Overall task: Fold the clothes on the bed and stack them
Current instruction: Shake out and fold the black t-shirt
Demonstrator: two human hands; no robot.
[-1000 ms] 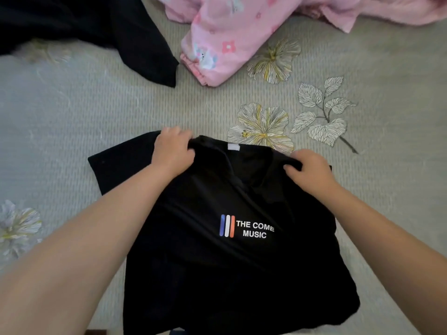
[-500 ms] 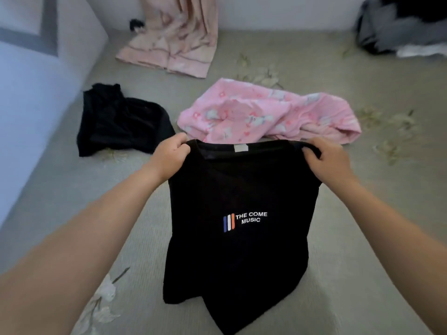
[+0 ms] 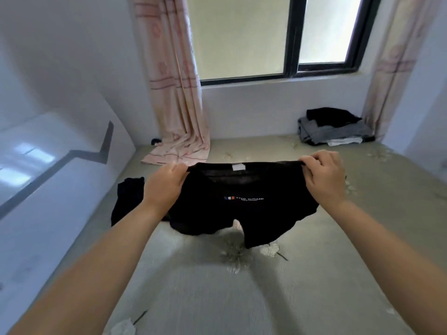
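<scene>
1. The black T-shirt [image 3: 217, 209] hangs in the air above the bed [image 3: 217, 298], held up by its top edge at shoulder width. Its thin, soft knit is stretched fairly flat between the two hands, with a small white label at the neckline and a chest print of short blue, white and orange bars beside blurred white lettering.
2. The left hand [image 3: 164, 187] grips the shirt's left shoulder, fingers curled round the cloth, with the thumb on the near side.
3. The right hand [image 3: 326, 175] pinches the right shoulder edge — fingertips folded over the hem, knuckles up.
4. The shirt's lower edge hangs ragged and uneven, one pointed flap dipping lowest toward the bed; whether it touches the cover cannot be told.
5. The bed's cover is a pale grey-green, finely ribbed fabric with printed flowers in white and dull yellow.
6. A second dark garment [image 3: 128, 201] lies crumpled on the bed behind the left wrist, near the white wall.
7. A folded stack of clothes [image 3: 333, 131] — black on top, grey beneath, a white layer at the bottom — sits at the far right corner under the window [image 3: 266, 37].
8. A pink patterned curtain [image 3: 174, 105] falls in soft pleats, its hem pooling on the bed's far edge.
</scene>
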